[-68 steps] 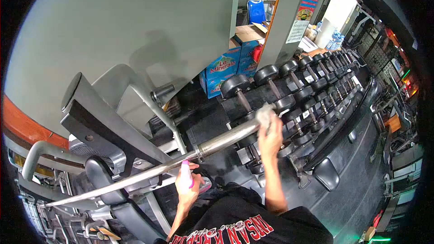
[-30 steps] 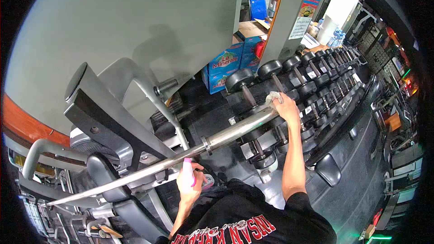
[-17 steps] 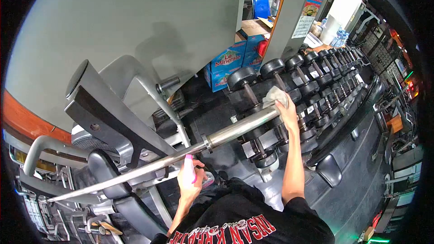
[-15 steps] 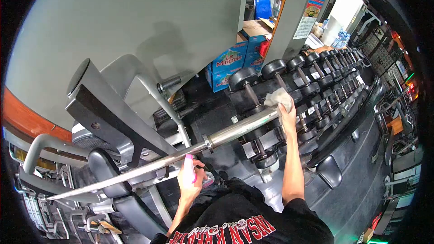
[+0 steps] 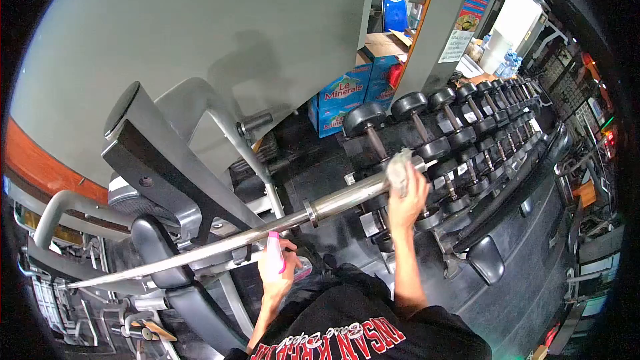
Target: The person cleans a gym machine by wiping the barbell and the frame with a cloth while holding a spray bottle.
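Observation:
A long chrome barbell (image 5: 220,245) runs slantwise in front of me, its thick sleeve and collar (image 5: 311,213) to the right. My right hand (image 5: 408,201) presses a crumpled whitish cloth (image 5: 398,172) onto the sleeve near its end. The sleeve's tip shows just past the cloth. In my left hand (image 5: 275,272), just below the bar, is a spray bottle (image 5: 275,251) with a white and pink head; its clear lower part is partly hidden by my fingers.
A rack of black dumbbells (image 5: 417,120) stretches away on the right. A padded bench (image 5: 200,313) and grey machine frame (image 5: 157,167) stand on the left. Blue cartons (image 5: 343,97) sit by the wall, and a black seat pad (image 5: 487,260) is at lower right.
My right hand and the cloth have slid left and down along the sleeve, away from its end, uncovering the tip. My left hand holds the spray bottle in nearly the same place.

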The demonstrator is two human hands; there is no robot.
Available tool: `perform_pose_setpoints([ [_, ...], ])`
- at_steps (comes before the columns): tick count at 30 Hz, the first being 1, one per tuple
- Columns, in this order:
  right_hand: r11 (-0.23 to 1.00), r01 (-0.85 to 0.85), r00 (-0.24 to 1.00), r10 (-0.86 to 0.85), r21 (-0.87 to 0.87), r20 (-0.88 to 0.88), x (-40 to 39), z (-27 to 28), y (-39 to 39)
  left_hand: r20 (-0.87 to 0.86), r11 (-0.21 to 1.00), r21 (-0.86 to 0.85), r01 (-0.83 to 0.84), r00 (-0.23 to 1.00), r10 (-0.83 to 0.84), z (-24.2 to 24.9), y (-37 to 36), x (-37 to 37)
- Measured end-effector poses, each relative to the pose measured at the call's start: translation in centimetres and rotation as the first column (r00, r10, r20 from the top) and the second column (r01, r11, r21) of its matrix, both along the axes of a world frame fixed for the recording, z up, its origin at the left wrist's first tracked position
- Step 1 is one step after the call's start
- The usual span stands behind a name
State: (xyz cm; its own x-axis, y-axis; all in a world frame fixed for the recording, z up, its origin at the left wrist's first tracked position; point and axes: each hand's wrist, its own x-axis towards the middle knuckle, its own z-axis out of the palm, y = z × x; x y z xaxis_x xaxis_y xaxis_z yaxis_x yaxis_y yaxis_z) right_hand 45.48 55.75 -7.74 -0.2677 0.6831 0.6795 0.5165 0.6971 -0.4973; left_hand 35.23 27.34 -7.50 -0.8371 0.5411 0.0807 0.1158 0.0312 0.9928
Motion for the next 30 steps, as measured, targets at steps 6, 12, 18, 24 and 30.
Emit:
perform_pose_setpoints([
  [6,0.836,-0.543,0.839,0.545,-0.081,-0.002,-4.1,0.9,-11.7,0.059,0.999,0.052,-0.008,0.998,0.005,0.7,1.3,0.4],
  [12,0.968,-0.248,0.961,0.25,-0.03,0.114,-0.7,1.0,-3.4,-0.091,0.997,0.032,0.074,0.993,-0.071,0.9,1.0,-0.3],
  [18,0.993,0.027,0.994,-0.014,-0.113,0.108,1.3,2.0,2.4,0.02,0.996,0.085,-0.01,1.0,0.009,0.9,0.7,0.3],
  [24,0.865,-0.463,0.881,0.473,-0.194,0.003,-3.3,1.3,-10.2,0.068,0.997,0.076,-0.004,0.998,-0.001,0.6,1.6,0.4],
  [30,0.931,-0.338,0.938,0.345,-0.135,0.03,-1.9,1.3,-5.9,0.028,0.997,0.08,-0.022,0.999,0.02,1.4,1.3,0.3],
])
